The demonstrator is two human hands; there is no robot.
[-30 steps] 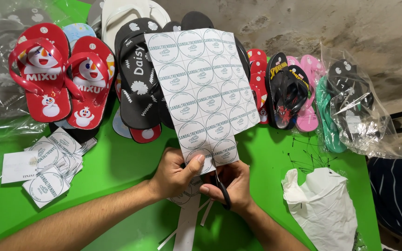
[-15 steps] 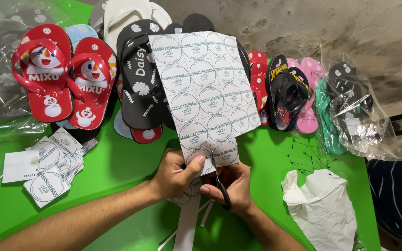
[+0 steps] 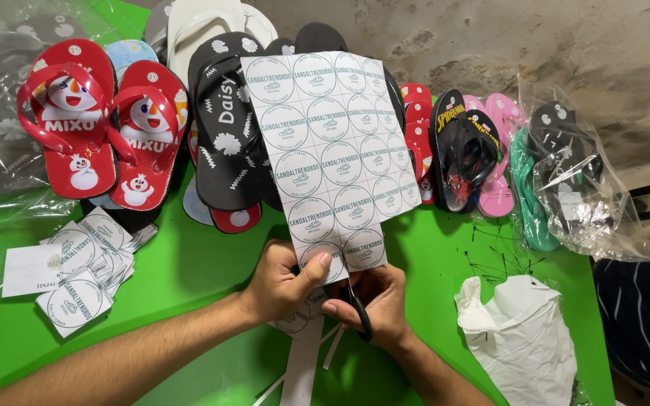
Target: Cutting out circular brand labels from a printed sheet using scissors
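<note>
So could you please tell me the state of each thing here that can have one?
Label sheet: held upright, partly cut along its bottom edge.
Left hand: pinching the sheet's bottom edge.
Right hand: closed on the scissors, blades at the sheet.
Cut labels: loosely piled.
Red sandals: paired, unwrapped.
Black sandal in clear bag: wrapped.
White bag: crumpled.

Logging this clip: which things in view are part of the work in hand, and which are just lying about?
In use:
left hand holding the label sheet
right hand working the scissors
cut labels pile
paper offcuts

Lying about:
red sandals
black sandals
bagged sandals
white plastic bag
green table
</note>
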